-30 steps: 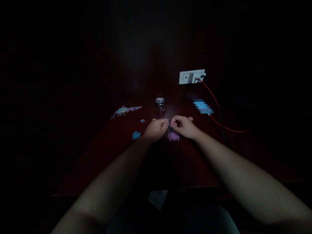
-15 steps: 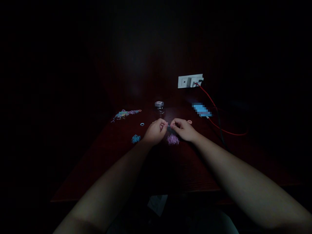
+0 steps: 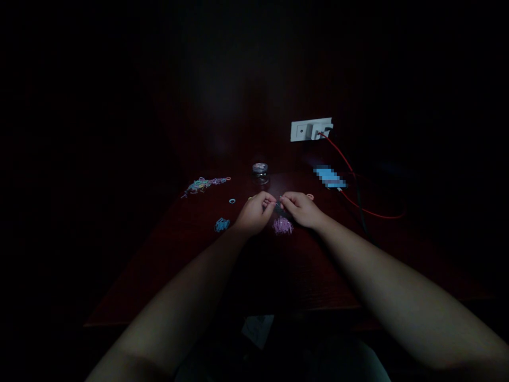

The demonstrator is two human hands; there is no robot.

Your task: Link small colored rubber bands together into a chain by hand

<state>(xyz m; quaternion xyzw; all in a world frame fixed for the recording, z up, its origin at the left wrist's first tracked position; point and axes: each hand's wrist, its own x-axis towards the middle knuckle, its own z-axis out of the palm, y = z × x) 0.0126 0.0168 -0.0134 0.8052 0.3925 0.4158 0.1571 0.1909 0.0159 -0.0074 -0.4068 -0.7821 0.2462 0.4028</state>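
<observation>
The thin band [image 3: 278, 203] is held stretched across the small gap between the two hands, above the middle of the table [image 3: 302, 281], nearer its far edge than its near one. One side appears to be pinched by the fingertips of the left hand [image 3: 256, 213], the other by those of the right hand [image 3: 303, 208]; both grips are narrow, with thumb brought to forefinger. In such dim light the colour of the band, and whether it is knotted or looped, cannot be told.

For this fine handling, the pull is best made light and even, since so thin a band could slip or snap if tugged. Both wrists might be steadied on the table, so that only the fingertips need be moved.

Care should be taken with the purple heap [image 3: 282, 225], which lies just on the near-edge side of the fingertips and could be scattered by a dropped wrist. The blue heap [image 3: 221, 225], set toward the left edge beside the left forearm, is similarly exposed. The orange ring [image 3: 310, 197], partly hidden behind the right hand, could be brushed toward the far edge by the knuckles.
</observation>
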